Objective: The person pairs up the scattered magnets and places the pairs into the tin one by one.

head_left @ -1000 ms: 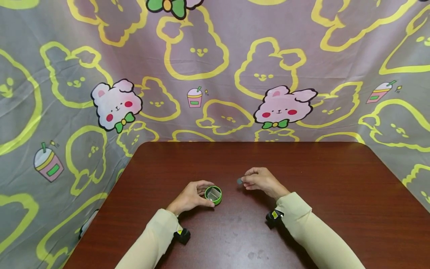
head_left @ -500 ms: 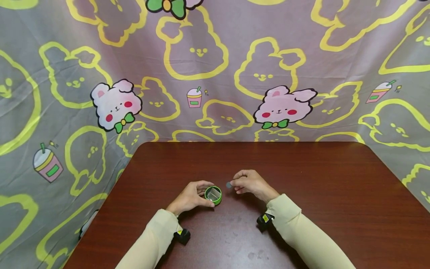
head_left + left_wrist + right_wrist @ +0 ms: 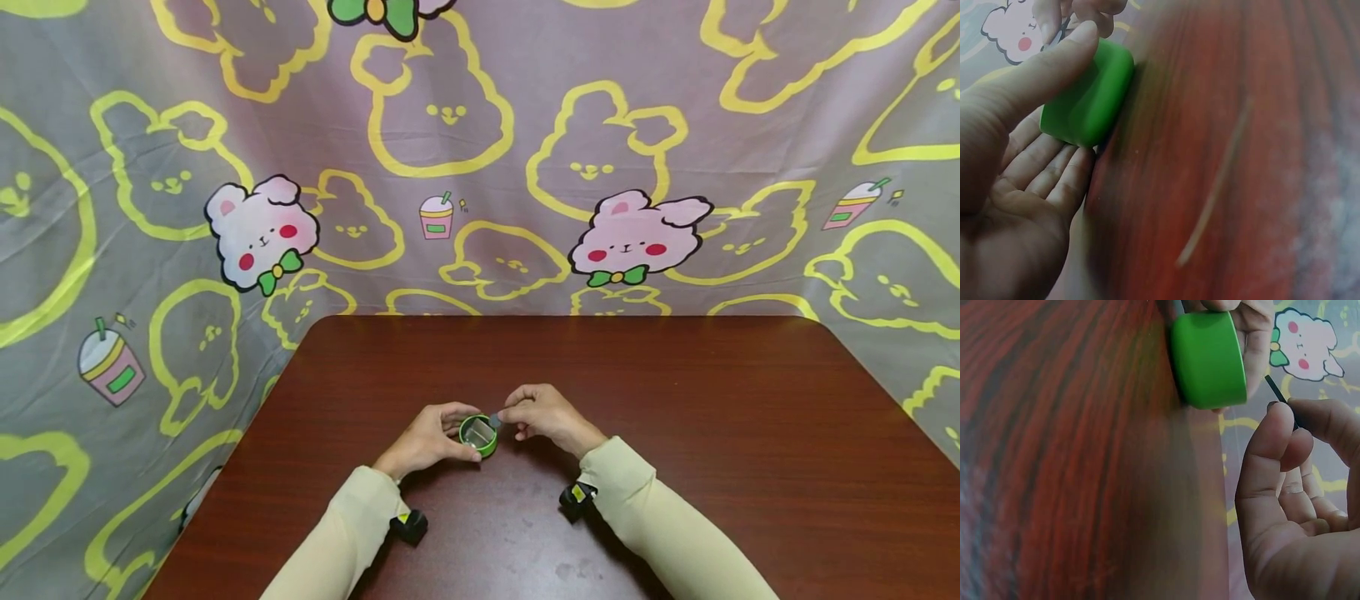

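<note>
A small round green container (image 3: 490, 451) with an open top stands on the table in the head view, a clear or silvery block-like piece inside it. My left hand (image 3: 423, 439) holds it from the left, thumb at the near side and fingers round the far side. In the left wrist view the container's smooth green wall (image 3: 1088, 94) shows beneath the thumb. My right hand (image 3: 547, 419) pinches a thin, dark grey disc (image 3: 495, 421) between thumb and fingertips, at the container's right rim. Edge-on in the right wrist view, the disc (image 3: 1275, 389) is just off the container's mouth.
The dark red-brown wooden table (image 3: 675, 392) spreads around both hands. A patterned curtain (image 3: 517, 150) hangs behind and along the sides of the table. Each wrist carries a small black camera (image 3: 411, 527).
My right hand has moved left, bringing the pinched disc from well right of the container up to its rim. The left hand and the container have stayed in place.
</note>
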Tool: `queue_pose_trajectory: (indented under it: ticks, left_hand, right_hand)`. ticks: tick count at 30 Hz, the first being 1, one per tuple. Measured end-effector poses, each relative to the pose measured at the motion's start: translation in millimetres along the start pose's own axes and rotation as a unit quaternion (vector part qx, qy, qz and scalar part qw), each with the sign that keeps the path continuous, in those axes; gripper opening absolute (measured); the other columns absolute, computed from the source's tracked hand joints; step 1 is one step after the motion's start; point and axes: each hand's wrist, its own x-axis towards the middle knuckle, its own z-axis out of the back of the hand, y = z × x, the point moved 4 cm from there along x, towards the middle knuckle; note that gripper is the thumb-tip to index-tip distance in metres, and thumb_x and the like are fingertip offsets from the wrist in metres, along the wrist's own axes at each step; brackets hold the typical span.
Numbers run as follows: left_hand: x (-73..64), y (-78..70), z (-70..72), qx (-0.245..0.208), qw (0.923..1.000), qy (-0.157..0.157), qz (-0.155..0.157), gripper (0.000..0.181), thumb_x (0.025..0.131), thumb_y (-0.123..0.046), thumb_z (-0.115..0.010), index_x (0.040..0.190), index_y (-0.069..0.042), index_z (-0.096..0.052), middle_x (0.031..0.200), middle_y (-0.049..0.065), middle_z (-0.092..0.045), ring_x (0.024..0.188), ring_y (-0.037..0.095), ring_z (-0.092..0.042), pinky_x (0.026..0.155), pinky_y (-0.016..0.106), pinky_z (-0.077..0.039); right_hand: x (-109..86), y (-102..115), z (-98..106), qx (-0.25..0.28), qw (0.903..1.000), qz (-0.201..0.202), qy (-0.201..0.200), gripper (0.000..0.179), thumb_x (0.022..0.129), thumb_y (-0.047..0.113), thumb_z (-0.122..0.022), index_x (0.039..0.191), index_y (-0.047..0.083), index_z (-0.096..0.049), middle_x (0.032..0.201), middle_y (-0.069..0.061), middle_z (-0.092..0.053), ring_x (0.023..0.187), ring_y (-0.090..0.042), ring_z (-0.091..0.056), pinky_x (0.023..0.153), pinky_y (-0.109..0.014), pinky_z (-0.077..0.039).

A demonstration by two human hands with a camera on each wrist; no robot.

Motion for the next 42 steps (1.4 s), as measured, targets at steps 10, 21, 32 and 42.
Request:
queue_pose_trajectory:
  ticks: [10, 21, 32, 42]
  left_hand:
    - [0.1, -0.8, -0.6, -0.005, 1.0000, 0.001, -0.008, 0.061, 0.073, 0.004, -0.086, 0.128, 0.009, -0.060, 0.122, 0.021, -0.065, 0.116, 0.032, -0.062, 0.103, 0.045, -0.047]
    - [1.7, -2.1, -5.0, -0.019, 0.9998, 0.007, -0.003, 0.060, 0.074, 0.005, -0.085, 0.128, 0.009, -0.059, 0.123, 0.020, -0.065, 0.115, 0.030, -0.063, 0.099, 0.037, -0.050]
    - [2.3, -3.5, -4.0, -0.009, 0.9999, 0.006, 0.006, 0.060, 0.074, 0.001, -0.087, 0.128, 0.007, -0.060, 0.124, 0.019, -0.065, 0.116, 0.030, -0.063, 0.097, 0.037, -0.052]
    - [2.9, -3.9, -5.2, -0.018, 0.9997, 0.010, 0.012, 0.061, 0.074, 0.002, -0.087, 0.129, 0.007, -0.060, 0.124, 0.019, -0.065, 0.117, 0.030, -0.062, 0.098, 0.038, -0.051]
  right_hand:
    - [1.7, -2.3, -9.6, 0.013, 0.9997, 0.014, 0.018, 0.015, 0.084, -0.003, -0.072, 0.096, -0.006, -0.063, 0.066, 0.000, -0.057, 0.055, -0.010, -0.054, 0.055, -0.024, -0.054]
    - [0.6, -0.9, -17.9, -0.020, 0.9989, 0.038, 0.019, 0.016, 0.084, -0.001, -0.072, 0.096, -0.005, -0.063, 0.078, -0.007, -0.069, 0.061, -0.013, -0.063, 0.059, -0.027, -0.057]
    - [-2.5, 7.5, -20.8, -0.091, 0.9917, 0.089, 0.020, 0.012, 0.091, 0.008, -0.073, 0.094, -0.003, -0.070, 0.081, -0.011, -0.068, 0.062, -0.016, -0.067, 0.062, -0.036, -0.060]
    - [-7.7, 11.1, -13.9, -0.051, 0.9940, 0.095, 0.016, 0.017, 0.094, 0.006, -0.068, 0.100, -0.010, -0.070, 0.080, -0.015, -0.068, 0.063, -0.015, -0.063, 0.065, -0.036, -0.061]
